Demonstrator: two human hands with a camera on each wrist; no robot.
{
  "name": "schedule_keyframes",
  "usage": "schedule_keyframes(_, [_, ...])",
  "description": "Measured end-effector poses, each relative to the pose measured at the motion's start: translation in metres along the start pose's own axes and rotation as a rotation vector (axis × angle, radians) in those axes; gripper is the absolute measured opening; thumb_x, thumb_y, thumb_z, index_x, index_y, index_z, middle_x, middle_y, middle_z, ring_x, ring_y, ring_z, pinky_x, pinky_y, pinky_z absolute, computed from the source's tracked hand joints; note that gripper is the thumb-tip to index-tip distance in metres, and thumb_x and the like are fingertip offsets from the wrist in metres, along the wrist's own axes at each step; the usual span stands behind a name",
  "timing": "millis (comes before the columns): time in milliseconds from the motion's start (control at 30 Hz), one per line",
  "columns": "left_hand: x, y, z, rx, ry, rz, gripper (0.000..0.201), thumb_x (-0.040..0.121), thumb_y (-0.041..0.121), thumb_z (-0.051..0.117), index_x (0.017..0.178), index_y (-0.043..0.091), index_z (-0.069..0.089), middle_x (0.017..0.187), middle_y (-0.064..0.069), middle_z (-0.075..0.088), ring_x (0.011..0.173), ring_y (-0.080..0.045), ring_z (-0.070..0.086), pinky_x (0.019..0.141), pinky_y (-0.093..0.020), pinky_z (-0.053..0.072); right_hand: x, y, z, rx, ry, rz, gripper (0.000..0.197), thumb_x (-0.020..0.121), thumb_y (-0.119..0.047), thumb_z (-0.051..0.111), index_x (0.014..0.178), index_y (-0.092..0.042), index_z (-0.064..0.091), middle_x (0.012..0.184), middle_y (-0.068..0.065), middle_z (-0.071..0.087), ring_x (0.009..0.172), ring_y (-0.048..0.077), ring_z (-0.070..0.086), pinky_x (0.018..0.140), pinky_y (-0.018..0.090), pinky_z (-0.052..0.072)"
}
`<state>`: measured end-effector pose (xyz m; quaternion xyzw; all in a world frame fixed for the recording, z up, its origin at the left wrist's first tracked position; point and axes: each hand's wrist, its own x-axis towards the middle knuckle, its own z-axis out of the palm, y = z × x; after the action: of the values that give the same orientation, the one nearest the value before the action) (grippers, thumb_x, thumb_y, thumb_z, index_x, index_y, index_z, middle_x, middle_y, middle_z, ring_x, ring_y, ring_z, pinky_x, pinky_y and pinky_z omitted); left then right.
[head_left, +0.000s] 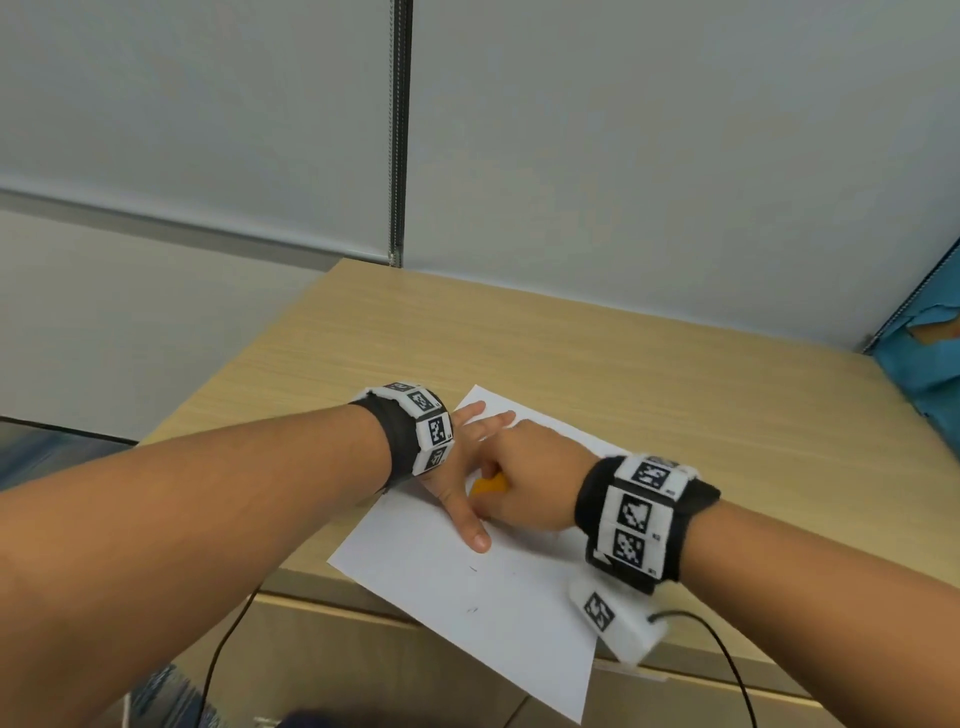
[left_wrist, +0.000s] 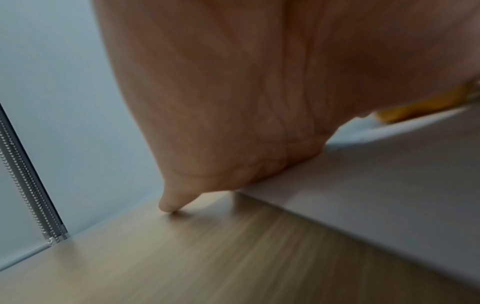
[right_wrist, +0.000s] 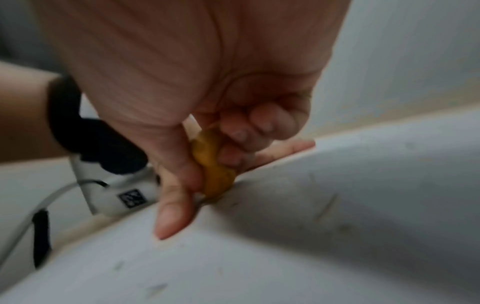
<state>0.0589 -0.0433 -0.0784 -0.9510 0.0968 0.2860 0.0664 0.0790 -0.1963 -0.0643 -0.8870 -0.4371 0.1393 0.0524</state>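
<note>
Head view shows one light wooden table (head_left: 675, 374) set against a pale wall, with a single blue torn-looking object (head_left: 930, 364) at its far right corner, well apart from the work. One white sheet of paper (head_left: 467, 587) lies askew on the table, its near corner hanging over the front edge. Two black cables (head_left: 228, 639) drop below that edge, one under each forearm. Each wrist carries one black band (head_left: 410, 436) with white coded squares, two bands in all. The left hand (head_left: 462, 478) lies flat on the far half of the sheet, its fingers (head_left: 493, 418) straight and spread, thumb pointing back toward the person; in the left wrist view a fingertip (left_wrist: 168, 205) touches bare table just past the paper's edge. The right hand (head_left: 535, 478) sits just beside it, touching the left thumb's base and hiding most of the one orange eraser (head_left: 488, 486). Seen from the right wrist, curled fingers (right_wrist: 233, 152) and the thumb pinch the eraser against the paper. Two small dark marks (head_left: 472, 569) sit on the sheet nearer the person.
</note>
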Motion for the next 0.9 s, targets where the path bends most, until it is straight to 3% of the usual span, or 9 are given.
schedule_keyframes(100, [-0.003,0.001,0.000,0.003,0.013,0.022,0.128,0.064,0.084,0.068,0.157,0.042,-0.009,0.163,0.013,-0.029,0.149,-0.025,-0.030,0.115,-0.067,-0.004,0.006,0.009,-0.009,-0.011,0.001,0.056,0.028,0.086,-0.040,0.069,0.079,-0.013,0.066,0.074,0.000,0.064,0.069,0.019,0.060,0.063,0.034,0.049])
schedule_keyframes(167, [-0.005,0.003,-0.003,0.000,0.010,0.034,0.128,0.066,0.082,0.068,0.157,0.040,-0.011,0.164,0.014,-0.024,0.150,-0.026,-0.028,0.115,-0.068,-0.004,0.011,0.013,-0.013,-0.046,0.058,0.075,0.023,0.085,-0.037,0.066,0.072,-0.019,0.062,0.074,0.002,0.064,0.073,0.024,0.063,0.059,0.031,0.047])
schedule_keyframes(267, [-0.006,0.004,-0.005,0.012,-0.024,0.011,0.122,0.066,0.084,0.066,0.158,0.042,-0.002,0.163,0.012,-0.027,0.148,-0.024,-0.033,0.115,-0.066,-0.006,0.005,-0.002,-0.003,-0.012,-0.017,-0.021,0.026,0.086,-0.034,0.067,0.066,-0.029,0.051,0.074,-0.005,0.061,0.070,0.015,0.060,0.062,0.030,0.047])
schedule_keyframes(433, [-0.003,0.003,-0.002,0.025,-0.007,0.017,0.128,0.065,0.085,0.066,0.158,0.038,-0.009,0.165,0.013,-0.023,0.150,-0.025,-0.028,0.115,-0.069,-0.003,0.014,0.008,-0.017,-0.062,0.011,0.055,0.025,0.085,-0.041,0.068,0.081,-0.016,0.068,0.079,0.003,0.068,0.074,0.022,0.065,0.069,0.038,0.058])
schedule_keyframes(533, [-0.003,0.001,-0.002,0.020,-0.014,0.000,0.126,0.061,0.089,0.065,0.158,0.043,-0.001,0.165,0.010,-0.024,0.149,-0.022,-0.030,0.116,-0.066,-0.003,0.004,-0.001,-0.007,-0.018,-0.055,-0.039,0.017,0.086,-0.037,0.070,0.077,-0.024,0.063,0.077,-0.002,0.064,0.070,0.015,0.060,0.064,0.033,0.050])
schedule_keyframes(667, [-0.003,-0.001,-0.001,0.001,0.005,0.026,0.131,0.063,0.086,0.067,0.153,0.046,-0.019,0.161,0.013,-0.034,0.149,-0.025,-0.031,0.114,-0.069,-0.006,0.006,0.021,-0.018,-0.038,0.007,0.086,0.026,0.086,-0.040,0.070,0.080,-0.015,0.066,0.081,0.005,0.068,0.075,0.024,0.064,0.069,0.037,0.054])
schedule_keyframes(733, [-0.002,0.000,0.000,0.010,0.001,0.023,0.130,0.063,0.085,0.067,0.154,0.045,-0.016,0.161,0.013,-0.033,0.149,-0.025,-0.030,0.114,-0.069,-0.005,0.005,0.020,-0.014,-0.025,0.036,0.072,0.023,0.085,-0.038,0.069,0.083,-0.015,0.068,0.081,0.003,0.069,0.076,0.023,0.066,0.070,0.037,0.057])
schedule_keyframes(800, [-0.002,0.000,-0.001,0.019,0.002,0.016,0.125,0.063,0.085,0.067,0.157,0.045,-0.006,0.161,0.011,-0.035,0.149,-0.024,-0.031,0.115,-0.067,-0.004,-0.002,0.009,-0.003,0.013,-0.053,-0.026,0.024,0.084,-0.039,0.070,0.090,-0.016,0.071,0.082,0.002,0.070,0.076,0.021,0.066,0.071,0.038,0.058])
schedule_keyframes(900, [0.000,-0.001,0.000,0.010,0.000,0.023,0.131,0.060,0.088,0.066,0.153,0.049,-0.017,0.160,0.012,-0.036,0.148,-0.024,-0.031,0.114,-0.068,-0.005,0.001,0.018,-0.013,0.022,-0.045,0.044,0.028,0.084,-0.042,0.074,0.083,-0.014,0.069,0.074,0.000,0.065,0.071,0.020,0.062,0.068,0.035,0.053])
